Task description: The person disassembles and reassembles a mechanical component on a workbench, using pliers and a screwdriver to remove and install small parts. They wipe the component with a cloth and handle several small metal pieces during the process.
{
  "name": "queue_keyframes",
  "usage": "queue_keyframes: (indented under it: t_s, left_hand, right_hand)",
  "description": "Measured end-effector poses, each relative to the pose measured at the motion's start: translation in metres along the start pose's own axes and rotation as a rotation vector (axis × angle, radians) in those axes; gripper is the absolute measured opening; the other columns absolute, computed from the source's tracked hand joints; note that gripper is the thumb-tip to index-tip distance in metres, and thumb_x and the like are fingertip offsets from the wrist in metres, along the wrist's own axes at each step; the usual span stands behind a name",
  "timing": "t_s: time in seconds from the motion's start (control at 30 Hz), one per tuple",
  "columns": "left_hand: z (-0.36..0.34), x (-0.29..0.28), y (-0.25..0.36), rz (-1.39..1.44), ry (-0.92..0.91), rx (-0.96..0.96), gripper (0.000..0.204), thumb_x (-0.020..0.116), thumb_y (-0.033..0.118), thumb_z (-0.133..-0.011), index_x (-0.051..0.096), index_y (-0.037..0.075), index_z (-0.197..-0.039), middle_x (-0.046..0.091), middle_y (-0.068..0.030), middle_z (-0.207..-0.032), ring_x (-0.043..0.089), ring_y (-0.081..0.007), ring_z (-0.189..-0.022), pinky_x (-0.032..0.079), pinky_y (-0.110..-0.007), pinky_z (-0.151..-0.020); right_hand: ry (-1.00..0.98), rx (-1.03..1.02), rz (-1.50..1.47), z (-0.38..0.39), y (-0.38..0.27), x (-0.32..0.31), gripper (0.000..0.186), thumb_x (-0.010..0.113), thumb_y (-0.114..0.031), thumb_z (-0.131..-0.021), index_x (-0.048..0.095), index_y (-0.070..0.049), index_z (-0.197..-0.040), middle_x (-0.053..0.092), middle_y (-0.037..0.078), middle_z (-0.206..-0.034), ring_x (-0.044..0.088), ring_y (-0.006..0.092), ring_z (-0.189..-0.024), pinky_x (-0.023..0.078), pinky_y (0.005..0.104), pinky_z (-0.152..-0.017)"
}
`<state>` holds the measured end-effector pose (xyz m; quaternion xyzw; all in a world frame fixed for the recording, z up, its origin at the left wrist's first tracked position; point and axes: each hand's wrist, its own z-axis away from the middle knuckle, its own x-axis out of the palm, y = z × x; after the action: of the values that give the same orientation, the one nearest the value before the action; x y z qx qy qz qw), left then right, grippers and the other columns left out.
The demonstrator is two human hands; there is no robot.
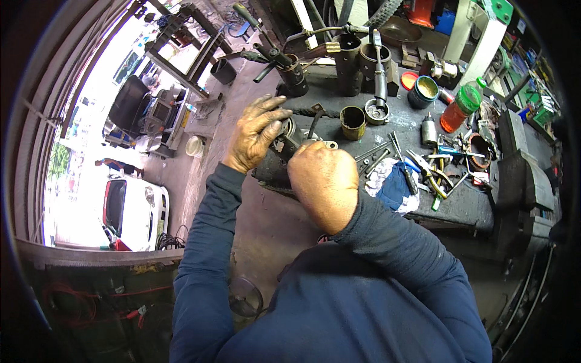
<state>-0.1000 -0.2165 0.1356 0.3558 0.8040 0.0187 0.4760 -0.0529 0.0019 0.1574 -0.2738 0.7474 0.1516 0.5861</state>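
At the near left edge of the dark workbench point(399, 130), both my hands are on or beside a dark metal part with a round upper end point(287, 128). My left hand point(254, 134) is on its left side, fingers stretched out and apart, the thumb close to the round end. My right hand point(324, 178) is closed in a fist on the near right of the part. Its fingers are turned away, so what they hold is hidden. A dark curved metal strip point(315, 123) stands up just beyond the right hand. The hands cover the part's lower side.
A worn metal cup point(353, 123) and a ratchet-like tool point(380, 78) stand beyond. Rightward are a grease tub point(425, 91), a red-and-green bottle point(460, 110), pliers point(440, 180) and a blue rag point(396, 189). A tool-filled metal cylinder point(293, 77) stands at far left.
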Motion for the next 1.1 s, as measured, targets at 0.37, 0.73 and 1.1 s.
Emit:
queue_keyframes:
  t_s: [0.37,0.73,1.1]
  left_hand:
    - [-0.008,0.026,-0.011,0.422,0.099,-0.137,0.034,0.050,0.019,-0.111,0.075,-0.005,-0.108,0.074,-0.0165,-0.108,0.070,-0.0278,-0.106,0.053,-0.037,-0.098]
    - [-0.012,0.020,-0.017,0.520,-0.033,-0.167,0.021,0.059,0.010,-0.106,0.076,-0.002,-0.110,0.073,-0.0125,-0.110,0.069,-0.0235,-0.102,0.054,-0.035,-0.094]
    - [-0.014,0.023,-0.018,0.467,0.026,-0.110,0.019,0.060,0.007,-0.104,0.076,-0.003,-0.107,0.073,-0.0138,-0.108,0.070,-0.0253,-0.103,0.054,-0.035,-0.094]
  right_hand:
    - [0.128,0.122,-0.020,0.007,-0.009,0.015,0.010,0.066,-0.011,-0.086,0.071,-0.003,-0.088,0.070,0.010,-0.080,0.076,0.0227,-0.071,0.057,0.0349,-0.056]
    - [0.444,0.146,-0.398,0.022,-0.011,0.095,0.021,0.069,-0.013,-0.095,0.064,-0.004,-0.114,0.067,0.011,-0.084,0.070,0.0304,-0.064,0.055,0.0429,-0.054]
    - [0.567,0.100,-0.639,0.011,-0.004,0.123,0.015,0.071,-0.016,-0.098,0.064,-0.006,-0.106,0.067,0.012,-0.082,0.070,0.0342,-0.068,0.055,0.0456,-0.061]
